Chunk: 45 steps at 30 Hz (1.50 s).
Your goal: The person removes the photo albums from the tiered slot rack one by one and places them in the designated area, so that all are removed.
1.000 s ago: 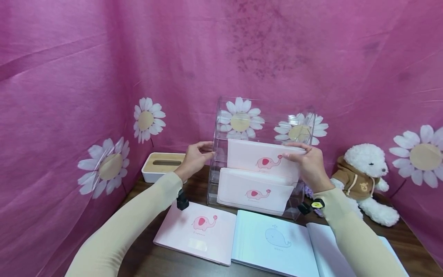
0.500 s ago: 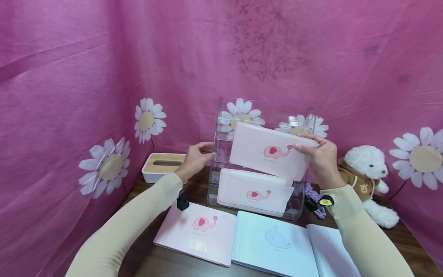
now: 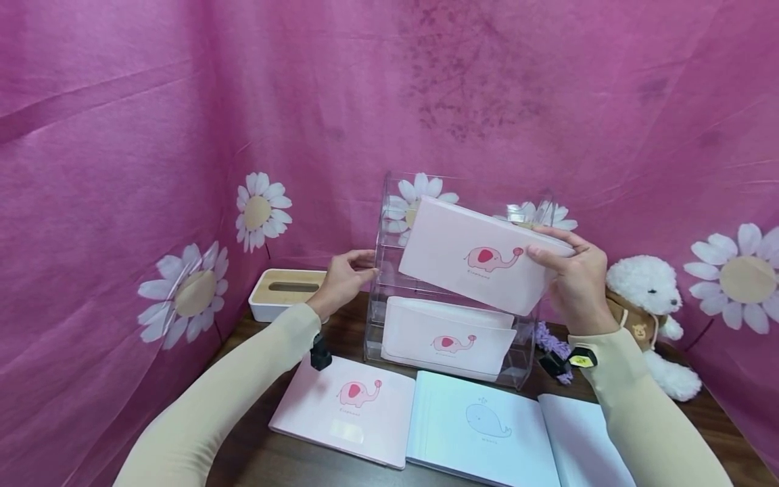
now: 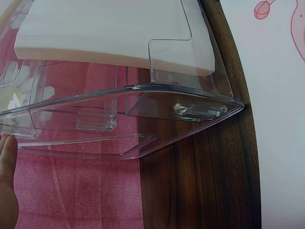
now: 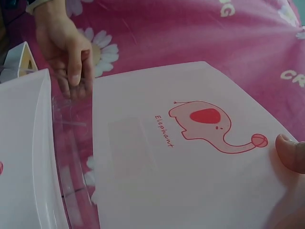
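Note:
My right hand (image 3: 578, 284) grips a pink book (image 3: 468, 253) by its right edge, thumb on the cover near the printed elephant's ball. The book is tilted, its right end lower, in front of the upper part of a clear tiered rack (image 3: 385, 203). My left hand (image 3: 343, 281) holds the rack's left side between thumb and fingers; its fingertips (image 4: 7, 143) show at the rack's edge in the left wrist view. On the rack's lower tier stands another elephant book (image 3: 414, 338), with a pale one just behind it.
On the wooden table before the rack lie a pink elephant book (image 3: 322, 406), a pale blue whale book (image 3: 444, 426) and a pale book (image 3: 578, 433). A tissue box (image 3: 264, 311) stands left; a white plush toy (image 3: 639, 284) and purple flowers (image 3: 550, 341) are right.
My right hand has lifted the pink book from the rack's middle tier, up and to the right, tilting it. My left hand stays at the rack's side.

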Available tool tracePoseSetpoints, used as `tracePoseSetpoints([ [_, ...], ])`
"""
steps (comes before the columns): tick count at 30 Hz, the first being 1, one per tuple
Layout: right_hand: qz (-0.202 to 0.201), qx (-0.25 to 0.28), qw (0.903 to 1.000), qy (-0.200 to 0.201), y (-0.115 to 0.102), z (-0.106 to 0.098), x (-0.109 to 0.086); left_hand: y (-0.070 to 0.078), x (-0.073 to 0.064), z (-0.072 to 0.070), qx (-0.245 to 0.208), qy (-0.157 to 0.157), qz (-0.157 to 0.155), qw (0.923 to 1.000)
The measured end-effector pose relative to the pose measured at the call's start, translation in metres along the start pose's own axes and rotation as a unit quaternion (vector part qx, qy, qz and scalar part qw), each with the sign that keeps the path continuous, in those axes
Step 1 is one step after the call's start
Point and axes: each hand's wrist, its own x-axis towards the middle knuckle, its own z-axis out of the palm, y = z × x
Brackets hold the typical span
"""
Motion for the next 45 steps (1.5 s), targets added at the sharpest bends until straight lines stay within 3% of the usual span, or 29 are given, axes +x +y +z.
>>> tracePoseSetpoints([
  [16, 0.014, -0.017, 0.9997, 0.011, -0.009, 0.009, -0.022, 0.001, -0.001, 0.000, 0.000, -0.001, -0.005, 1.0000],
  [24, 0.053, -0.029, 0.9981, -0.011, -0.007, 0.004, -0.034, 0.001, -0.002, -0.001, 0.007, 0.002, 0.001, 1.0000],
  [33, 0.084, 0.040, 0.9949, -0.040, 0.001, 0.000, -0.047, 0.001, -0.001, 0.000, 0.007, 0.000, 0.002, 1.0000],
  [45, 0.134, -0.005, 0.9904, -0.037, 0.016, -0.002, -0.076, 0.002, -0.002, -0.001, 0.003, -0.006, -0.005, 1.0000],
])
